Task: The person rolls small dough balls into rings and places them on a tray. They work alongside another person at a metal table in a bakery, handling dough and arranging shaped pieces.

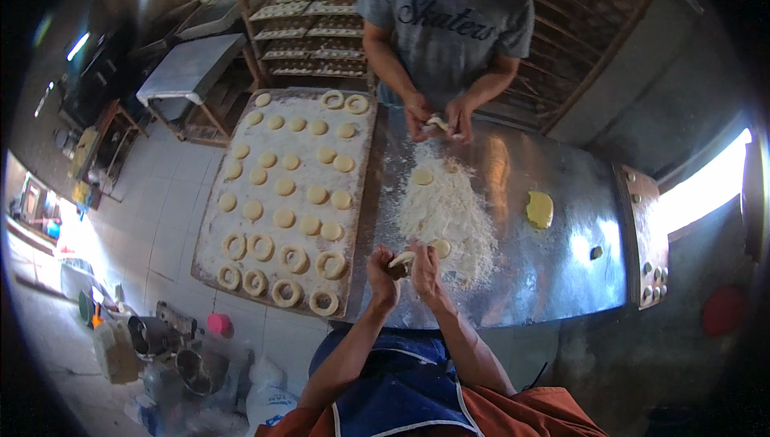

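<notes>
My left hand (pixel 382 278) and my right hand (pixel 427 278) are both closed on one piece of dough (pixel 402 260), a pale curved strip that looks like part of a ring. They hold it above the near edge of the metal table (pixel 553 276). Just beyond my right hand, a round dough disc (pixel 441 247) lies on a patch of white flour (pixel 449 212). Another dough disc (pixel 422 176) sits at the flour's far end. To the left is a floured board (pixel 220 232) bearing rows of dough discs, with dough rings (pixel 323 303) along its near side and two at its far corner.
Across the table a co-worker in a grey shirt (pixel 449 28) handles another dough piece (pixel 437 122). A yellow lump (pixel 540 209) lies on the table's right half. A narrow board (pixel 642 236) with small pieces stands at the right end. Loaded racks (pixel 313 32) rise behind.
</notes>
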A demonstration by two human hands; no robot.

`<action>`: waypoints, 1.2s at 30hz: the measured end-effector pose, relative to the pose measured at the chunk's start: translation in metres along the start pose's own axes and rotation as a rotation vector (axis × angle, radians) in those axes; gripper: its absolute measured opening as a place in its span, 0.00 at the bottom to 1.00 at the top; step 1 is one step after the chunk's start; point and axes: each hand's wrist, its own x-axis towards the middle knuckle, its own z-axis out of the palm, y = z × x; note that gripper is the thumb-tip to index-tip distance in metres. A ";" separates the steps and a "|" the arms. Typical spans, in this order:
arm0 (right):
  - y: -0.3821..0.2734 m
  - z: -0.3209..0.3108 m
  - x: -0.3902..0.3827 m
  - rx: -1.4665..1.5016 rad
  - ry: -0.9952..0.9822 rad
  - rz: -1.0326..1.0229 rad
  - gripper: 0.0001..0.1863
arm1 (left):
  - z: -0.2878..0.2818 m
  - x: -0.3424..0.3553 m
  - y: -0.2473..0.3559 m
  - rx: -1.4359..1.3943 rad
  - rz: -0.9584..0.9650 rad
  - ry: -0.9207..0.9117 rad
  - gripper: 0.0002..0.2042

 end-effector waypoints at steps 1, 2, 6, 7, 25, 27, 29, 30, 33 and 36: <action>0.001 0.009 0.004 0.130 0.050 0.108 0.24 | 0.003 0.000 0.009 0.366 0.175 -0.068 0.13; 0.004 0.005 0.007 0.167 -0.043 0.196 0.27 | 0.006 0.001 0.019 0.734 0.350 -0.129 0.14; -0.027 0.046 0.009 0.220 -0.099 0.168 0.31 | -0.009 -0.002 0.047 0.974 0.609 -0.078 0.17; -0.047 0.058 0.006 0.237 -0.117 0.157 0.30 | -0.027 0.002 0.054 0.781 0.488 -0.044 0.18; -0.146 0.256 0.009 -0.074 -0.712 -0.740 0.19 | -0.120 -0.032 0.249 0.914 0.876 0.443 0.14; -0.145 0.291 0.003 0.090 -0.692 -0.723 0.19 | -0.138 -0.037 0.272 0.889 0.940 0.434 0.14; -0.158 0.312 0.003 0.215 -0.855 -0.593 0.17 | -0.170 -0.039 0.301 1.127 1.149 0.417 0.16; -0.164 0.327 0.000 0.322 -0.892 -0.585 0.17 | -0.187 -0.039 0.312 0.901 1.027 0.408 0.17; -0.192 0.351 0.013 -0.012 -0.875 -0.444 0.17 | -0.182 -0.041 0.373 0.972 0.844 0.608 0.20; -0.234 0.382 0.010 -0.341 -0.912 -0.152 0.27 | -0.224 -0.030 0.406 1.550 0.889 0.919 0.19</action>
